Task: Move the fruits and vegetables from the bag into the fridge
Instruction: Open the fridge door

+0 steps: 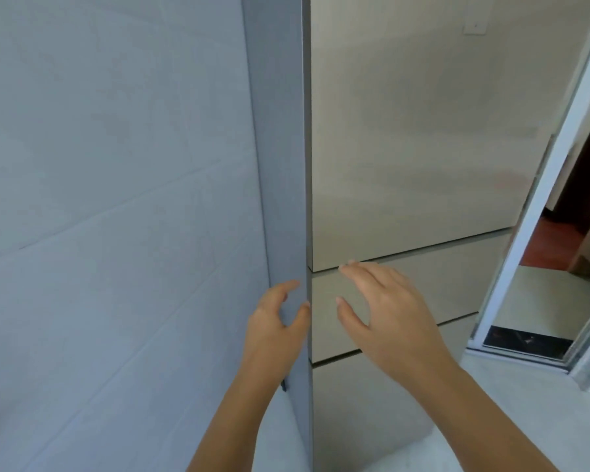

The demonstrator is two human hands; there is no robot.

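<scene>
A tall fridge fills the view, with a glossy beige upper door (423, 131), a beige drawer front (457, 277) under it and a grey side panel (280, 165). All its fronts are closed. My left hand (276, 325) grips the fridge's front left corner at drawer height, fingers on the grey side and thumb on the front edge. My right hand (385, 311) is spread open against the drawer front. Its fingertips reach the seam below the upper door. No bag, fruit or vegetable is in view.
A pale tiled wall (116, 199) stands left of the fridge. To the right a white sliding-door frame (539, 206) opens onto a room with a red-brown floor (552, 243). Light floor (511, 420) lies in front of the fridge.
</scene>
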